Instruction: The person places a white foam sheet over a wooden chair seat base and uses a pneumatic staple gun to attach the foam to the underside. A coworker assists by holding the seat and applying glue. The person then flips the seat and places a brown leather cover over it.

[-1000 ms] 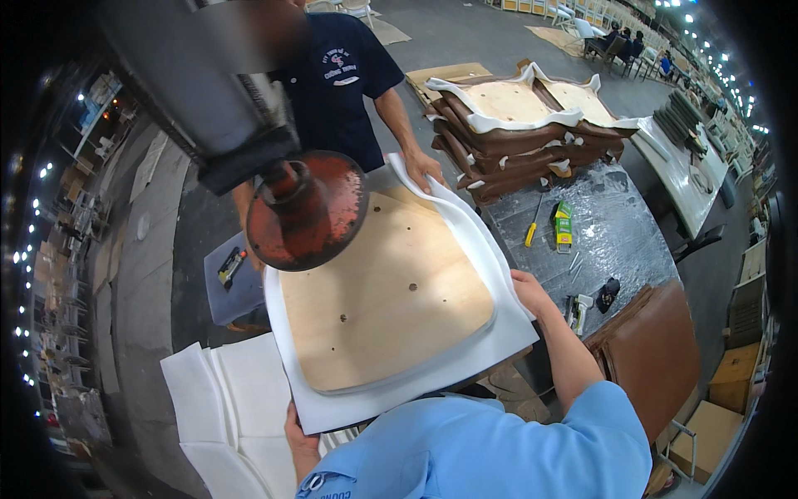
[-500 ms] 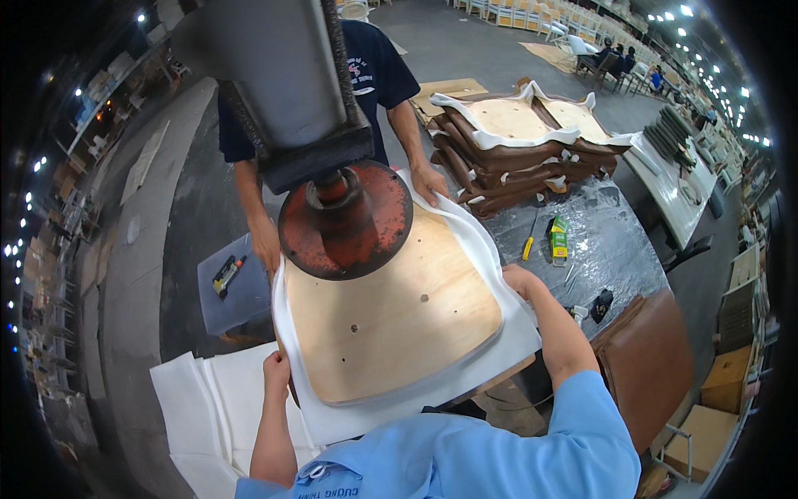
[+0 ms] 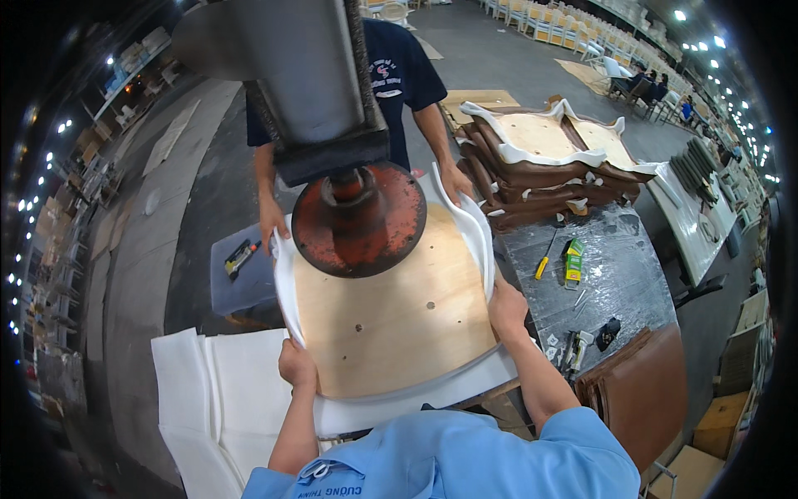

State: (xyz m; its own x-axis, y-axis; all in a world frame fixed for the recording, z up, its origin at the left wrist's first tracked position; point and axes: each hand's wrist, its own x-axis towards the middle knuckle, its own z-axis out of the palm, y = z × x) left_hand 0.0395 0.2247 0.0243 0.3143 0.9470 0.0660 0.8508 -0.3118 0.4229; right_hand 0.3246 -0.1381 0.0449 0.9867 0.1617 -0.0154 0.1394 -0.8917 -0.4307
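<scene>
Beneath the round red-black press plate (image 3: 359,224) lies a pale plywood seat board (image 3: 399,349) with several drilled holes. White padding (image 3: 475,237) lies under it and rises along both sides. My left hand (image 3: 298,364) is closed on the padding at the near left edge. At the right edge my right hand (image 3: 507,308) grips the padding, fingers curled against the board's side. Across from me a co-worker's left hand (image 3: 455,181) and right hand (image 3: 272,220) hold the far part of the padding. The press plate hides part of the board's far half.
At the far right rises a stack of brown-covered boards (image 3: 532,166). A yellow screwdriver (image 3: 544,259), a green-yellow box (image 3: 573,264) and a utility knife (image 3: 579,349) lie on the wrapped table. Brown sheets (image 3: 644,387) sit near right, folded white sheets (image 3: 187,399) near left.
Both my hands have come in closer to the board's sides, and the padding now stands up more along its edges. The co-worker's hands still hold the far side. The whole view has shifted slightly.
</scene>
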